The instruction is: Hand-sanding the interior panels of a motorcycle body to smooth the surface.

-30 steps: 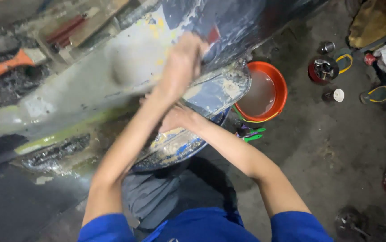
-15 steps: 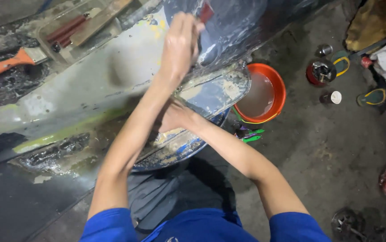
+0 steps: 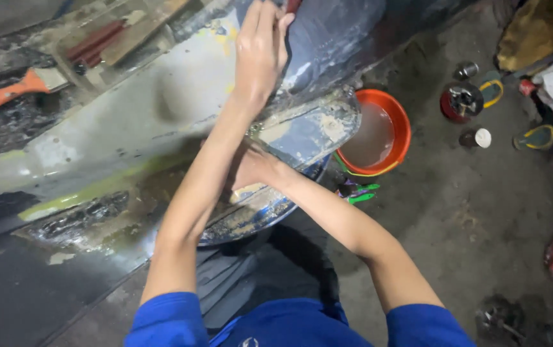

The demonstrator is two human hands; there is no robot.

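On the upper part of a dark curved body panel (image 3: 347, 32), the left hand (image 3: 260, 51) lies flat, fingers (image 3: 257, 19) straight and close together, palm pressing a small reddish pad or block (image 3: 292, 5) of which only a corner shows past the fingertips at the top edge of the frame; what kind of pad it is cannot be told. The hand is nearly fully extended rather than curled, so it pins the pad against the metal instead of clasping it. The right hand (image 3: 251, 168) sits lower, crossed beneath the left forearm, pressed against a pale, putty-smeared stretch of the panel edge (image 3: 302, 132); its fingers are mostly hidden, so how far it is closed, and whether it holds anything, cannot be made out. Judged from this, the rubbing goes best with even pressure through the whole palm, strokes following the curve of the panel, and the lower hand bracing the work so it does not flex. Risk: fingertip pressure alone would likely dig grooves. Just beside the panel on the concrete floor (image 3: 469, 205) stands an orange basin (image 3: 400, 115) of cloudy water. An orange-handled scraper (image 3: 13, 90) lies well apart at upper left. Sandals (image 3: 533, 136) and small tins (image 3: 461, 99) lie at right.
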